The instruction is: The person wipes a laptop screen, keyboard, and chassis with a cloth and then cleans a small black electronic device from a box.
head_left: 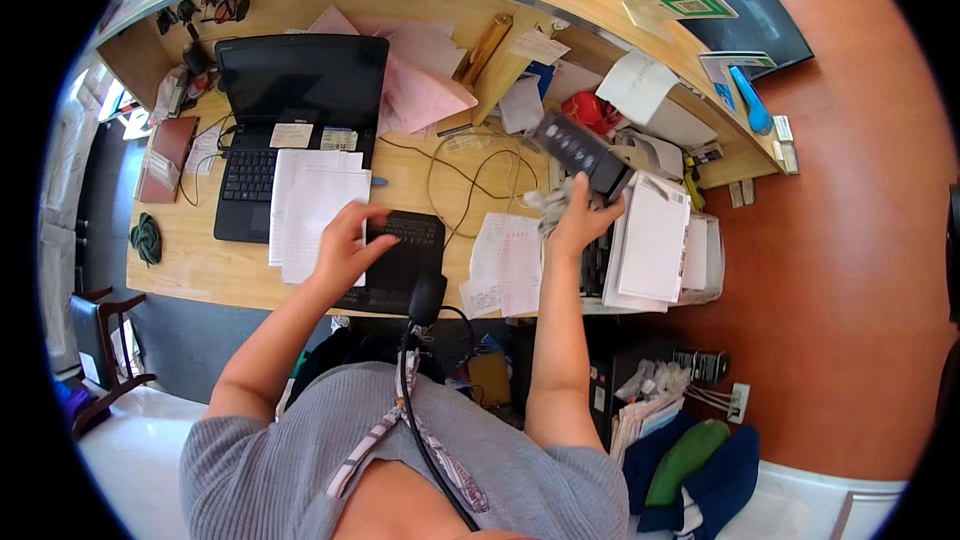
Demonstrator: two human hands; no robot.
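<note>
My right hand (pixel 578 225) grips a dark rectangular box (pixel 583 152) with a row of pale marks, somewhat blurred, raised over the right part of the desk. A crumpled grey cloth (pixel 549 208) sticks out beside the same hand's fingers; whether it is held too, I cannot tell. My left hand (pixel 348 244) is open, thumb and fingers apart and empty, above the edge of a black mouse pad (pixel 418 237). Beside it, white paper sheets (pixel 318 195) lie across the keyboard of a black laptop (pixel 300 80).
Loose papers (pixel 507 260) and tangled cables lie mid-desk. A stack of white sheets (pixel 652 245) sits at the right edge beside a white bin (pixel 710 255). Pink papers (pixel 420 90) lean at the back under a raised shelf. A black rounded device (pixel 428 298) on a cord hangs before my chest.
</note>
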